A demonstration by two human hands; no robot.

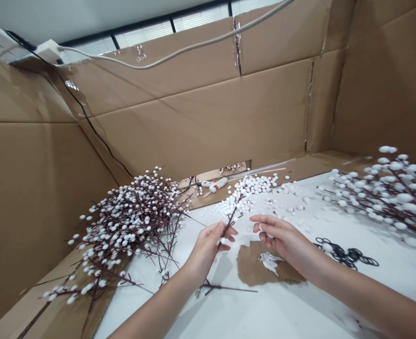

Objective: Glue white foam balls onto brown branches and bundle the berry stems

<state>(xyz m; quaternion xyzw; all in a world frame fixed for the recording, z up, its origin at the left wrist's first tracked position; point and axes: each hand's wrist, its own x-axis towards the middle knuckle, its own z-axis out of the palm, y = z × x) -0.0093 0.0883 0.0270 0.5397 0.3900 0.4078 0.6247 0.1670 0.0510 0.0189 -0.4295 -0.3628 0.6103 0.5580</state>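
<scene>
1. Twig (231,217) stood tilted in the left hand (207,245), just left of and beyond the card (247,266); I saw thumb and fingers pinching its stem.
2. I had the right hand (282,238) above the card's far right side, fingers curled round a white bead (260,229); how firmly, I could not tell.
3. Loosening those fingers too soon could, I judged, have dropped the bead into the white paste (269,262) on the card.
4. Squeezing the stem too hard might have snapped its thin shoots.
5. Swinging the left arm outward might have snagged the berry pile (133,230), left of the card.
6. Reaching too far forward might have scattered the bead heap (255,185) beyond the card.
</scene>
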